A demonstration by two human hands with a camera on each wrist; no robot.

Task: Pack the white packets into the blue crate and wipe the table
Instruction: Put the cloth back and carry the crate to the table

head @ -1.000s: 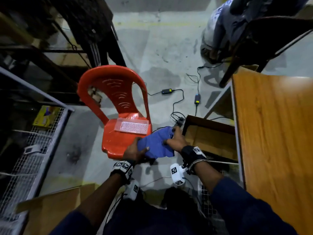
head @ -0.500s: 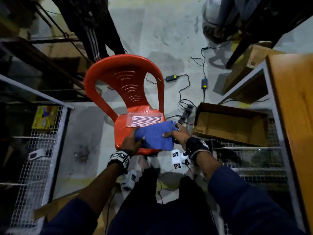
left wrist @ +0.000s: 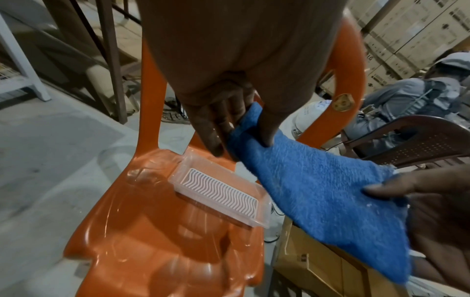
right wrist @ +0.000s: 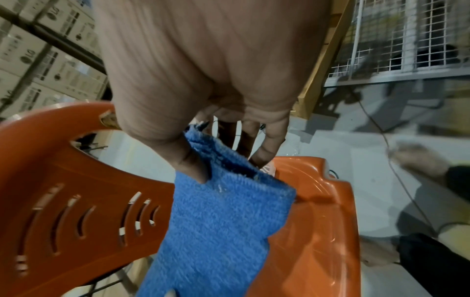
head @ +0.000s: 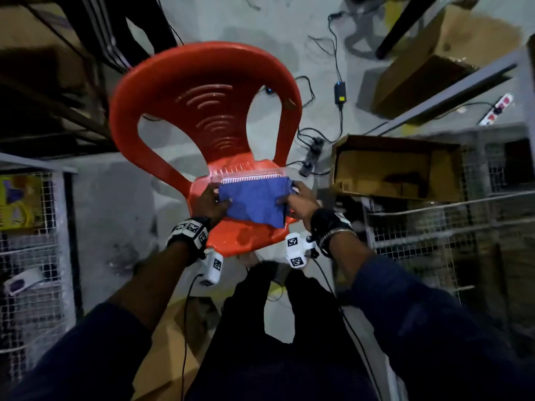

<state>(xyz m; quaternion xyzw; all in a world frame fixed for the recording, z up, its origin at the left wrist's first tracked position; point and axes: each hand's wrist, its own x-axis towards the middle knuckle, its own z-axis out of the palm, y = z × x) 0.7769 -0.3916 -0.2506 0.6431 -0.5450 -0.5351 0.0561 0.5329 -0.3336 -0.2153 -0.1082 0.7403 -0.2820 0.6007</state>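
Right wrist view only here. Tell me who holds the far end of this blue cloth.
Observer: The left hand pinches it, thumb over the blue cloth; the right hand pinches its own end.
Operator: Report what lies on the seat.
Observer: A clear plastic tray with a white wavy insert, at the back of the red chair seat.
Operator: Name what stands right of the chair.
Observer: An open cardboard box, on the floor.

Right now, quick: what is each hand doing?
Left hand: closed, pinching one end of the blue cloth.
Right hand: closed, pinching the cloth's other end above the red chair.
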